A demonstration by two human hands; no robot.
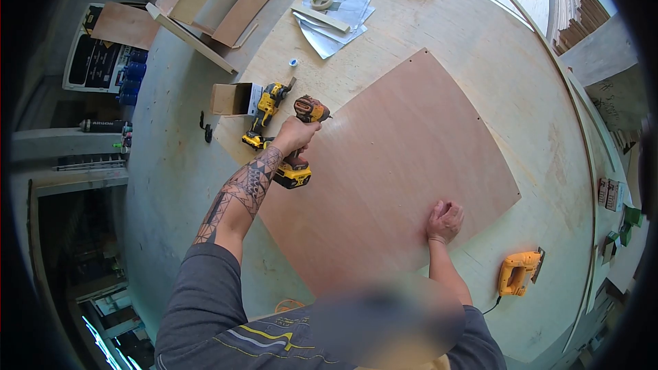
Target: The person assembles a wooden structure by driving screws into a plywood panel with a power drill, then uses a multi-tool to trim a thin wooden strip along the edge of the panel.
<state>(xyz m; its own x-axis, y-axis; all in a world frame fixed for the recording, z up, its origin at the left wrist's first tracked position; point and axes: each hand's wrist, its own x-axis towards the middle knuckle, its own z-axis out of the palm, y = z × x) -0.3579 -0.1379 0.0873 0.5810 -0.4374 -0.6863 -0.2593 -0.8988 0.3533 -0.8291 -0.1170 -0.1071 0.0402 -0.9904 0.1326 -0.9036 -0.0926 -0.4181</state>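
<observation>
My left hand (296,136) is wrapped round the grip of a power drill (310,109) with a yellow battery at its base. The drill's tip points right, over the upper left edge of a brown plywood panel (384,157). My right hand (445,221) rests on the panel near its lower right edge, fingers apart and holding nothing. Small dark holes or screws show near the panel's top and right corners. Just left of the drill, a second yellow power tool (269,103) lies on the table beside an open cardboard box (233,99).
A yellow jigsaw (519,273) lies at the lower right. Sheets of plastic or paper (349,10) with a tape roll (321,1) lie near the top. Wooden boards (253,0) stand at the upper left, and a long strip (582,123) runs along the right.
</observation>
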